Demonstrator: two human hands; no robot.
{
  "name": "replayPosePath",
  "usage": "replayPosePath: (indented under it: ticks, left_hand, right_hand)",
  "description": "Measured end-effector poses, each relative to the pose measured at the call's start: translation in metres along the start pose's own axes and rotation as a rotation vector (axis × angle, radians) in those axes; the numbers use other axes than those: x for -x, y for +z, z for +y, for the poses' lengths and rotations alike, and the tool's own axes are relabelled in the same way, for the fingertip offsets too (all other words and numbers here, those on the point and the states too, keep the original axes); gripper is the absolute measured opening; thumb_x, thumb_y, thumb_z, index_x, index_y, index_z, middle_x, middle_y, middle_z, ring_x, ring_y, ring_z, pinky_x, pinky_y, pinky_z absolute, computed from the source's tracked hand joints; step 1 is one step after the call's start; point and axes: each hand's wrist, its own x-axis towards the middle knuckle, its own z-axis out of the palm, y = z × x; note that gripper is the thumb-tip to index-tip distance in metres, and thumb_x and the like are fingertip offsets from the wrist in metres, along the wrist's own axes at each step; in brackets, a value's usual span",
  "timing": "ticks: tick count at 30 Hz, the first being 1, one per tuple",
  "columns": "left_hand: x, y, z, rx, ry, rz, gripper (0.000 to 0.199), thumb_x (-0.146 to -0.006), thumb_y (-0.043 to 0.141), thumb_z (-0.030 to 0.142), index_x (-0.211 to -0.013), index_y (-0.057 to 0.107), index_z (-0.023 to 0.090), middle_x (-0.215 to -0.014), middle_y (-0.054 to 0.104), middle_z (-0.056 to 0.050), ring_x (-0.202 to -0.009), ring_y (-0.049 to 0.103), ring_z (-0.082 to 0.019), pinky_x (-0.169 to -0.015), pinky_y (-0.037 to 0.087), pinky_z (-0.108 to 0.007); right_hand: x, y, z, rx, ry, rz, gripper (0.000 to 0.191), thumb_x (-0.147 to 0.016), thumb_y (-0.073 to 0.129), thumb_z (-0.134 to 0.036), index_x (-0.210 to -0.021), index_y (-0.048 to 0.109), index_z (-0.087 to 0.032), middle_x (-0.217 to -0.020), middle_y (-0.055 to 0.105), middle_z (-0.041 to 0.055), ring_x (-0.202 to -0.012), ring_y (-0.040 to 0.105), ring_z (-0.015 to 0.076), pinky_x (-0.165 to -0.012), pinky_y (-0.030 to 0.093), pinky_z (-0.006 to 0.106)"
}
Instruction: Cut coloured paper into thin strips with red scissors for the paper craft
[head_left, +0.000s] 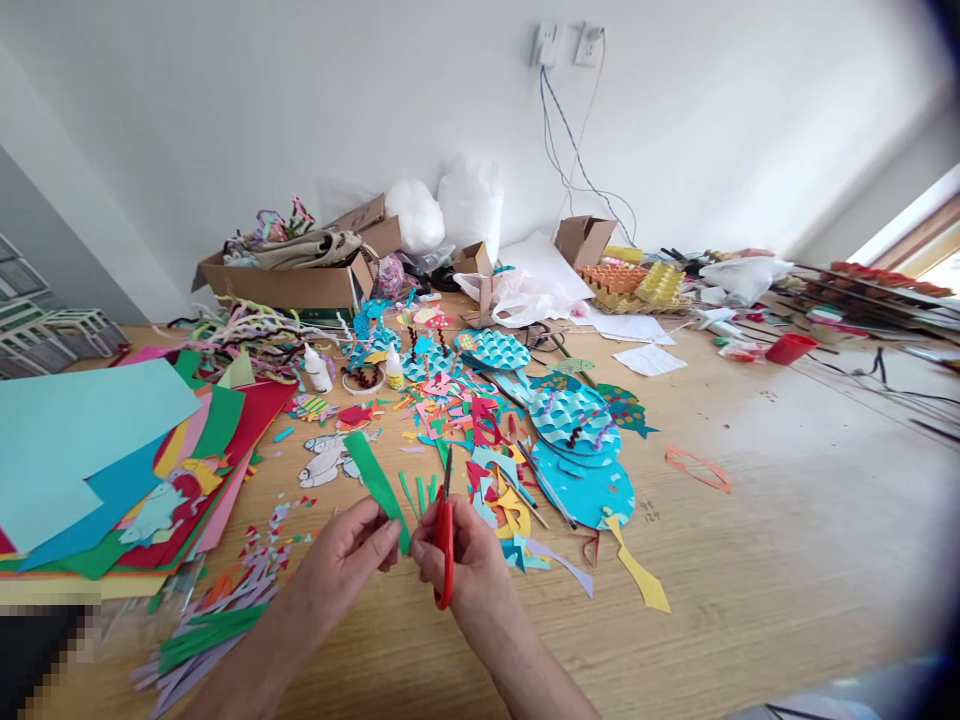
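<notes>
Pinched between the thumb and fingers of my left hand (367, 545) is a strip of green paper (375, 480), slanting up and to the left. My right hand (469, 550) is closed around red-handled scissors (445, 540), whose dark blades point away from me, beside the strip. Thin green slivers (421, 492) show just beyond my right fingertips; whether I hold them or they lie on the table, I cannot tell. Many coloured paper scraps (487, 420) are strewn past my hands. Blue wave-patterned paper discs (574, 425) lie to their right.
Coloured paper sheets (90, 430) are stacked at the left, with purple and green strips (214, 635) nearer me. Two glue bottles (316, 368) stand behind the scraps. A cardboard box (292, 285), egg trays (637, 285) and a red cup (791, 348) are farther back.
</notes>
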Motion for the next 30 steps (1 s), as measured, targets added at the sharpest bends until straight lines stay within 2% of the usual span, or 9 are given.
replayPosePath:
  ticks: [4,8,11,14,18,30]
  left_hand:
    - [-0.001,0.001,-0.001,0.009,0.002,-0.002,0.016,-0.07,0.05,0.03,-0.059,0.052,0.02,-0.053,0.05,0.004,-0.054,0.05,-0.014,-0.053,0.041,-0.025]
    - [-0.002,-0.008,0.004,-0.002,0.012,0.079,0.018,-0.072,0.051,0.029,-0.056,0.051,0.02,-0.051,0.052,0.004,-0.053,0.05,-0.013,-0.053,0.041,-0.023]
    - [-0.003,-0.015,0.006,0.065,0.018,0.125,0.018,-0.073,0.05,0.029,-0.058,0.051,0.019,-0.051,0.054,0.004,-0.052,0.051,-0.012,-0.052,0.042,-0.023]
    - [-0.005,-0.016,0.005,0.143,0.0,0.119,0.019,-0.074,0.051,0.031,-0.059,0.049,0.019,-0.049,0.055,0.004,-0.048,0.051,-0.011,-0.047,0.041,-0.022]
    - [-0.006,-0.012,0.005,0.204,-0.028,0.105,0.02,-0.074,0.052,0.033,-0.06,0.049,0.019,-0.05,0.055,0.004,-0.045,0.051,-0.011,-0.041,0.04,-0.021]
    - [-0.006,-0.006,0.009,0.202,-0.058,0.114,0.022,-0.072,0.053,0.034,-0.057,0.048,0.018,-0.047,0.054,0.005,-0.042,0.051,-0.01,-0.04,0.039,-0.021]
  right_hand:
    - [0.001,0.0,0.002,0.054,-0.046,-0.012,0.021,-0.062,0.059,-0.026,-0.072,0.042,-0.02,-0.058,0.046,-0.0056,-0.047,0.039,0.0077,-0.043,0.031,0.019]
    - [0.009,-0.005,0.008,0.351,-0.077,-0.076,0.01,-0.074,0.049,-0.025,-0.07,0.042,-0.019,-0.057,0.041,-0.0057,-0.05,0.038,0.0089,-0.046,0.029,0.02]
    - [0.017,-0.01,0.011,0.571,-0.064,-0.147,0.016,-0.079,0.043,-0.024,-0.064,0.04,-0.019,-0.054,0.036,-0.0062,-0.05,0.033,0.0088,-0.045,0.025,0.02]
    - [0.022,-0.012,0.012,0.68,-0.059,-0.175,0.018,-0.079,0.042,-0.022,-0.062,0.037,-0.019,-0.055,0.034,-0.0061,-0.051,0.032,0.0087,-0.046,0.024,0.021]
    - [0.023,-0.01,0.009,0.72,-0.046,-0.188,0.02,-0.08,0.04,-0.022,-0.061,0.036,-0.019,-0.054,0.034,-0.0061,-0.052,0.031,0.0087,-0.046,0.023,0.02]
    - [0.02,-0.005,0.01,0.693,-0.061,-0.175,0.025,-0.082,0.037,-0.024,-0.058,0.035,-0.019,-0.051,0.031,-0.0063,-0.05,0.029,0.0086,-0.045,0.02,0.021]
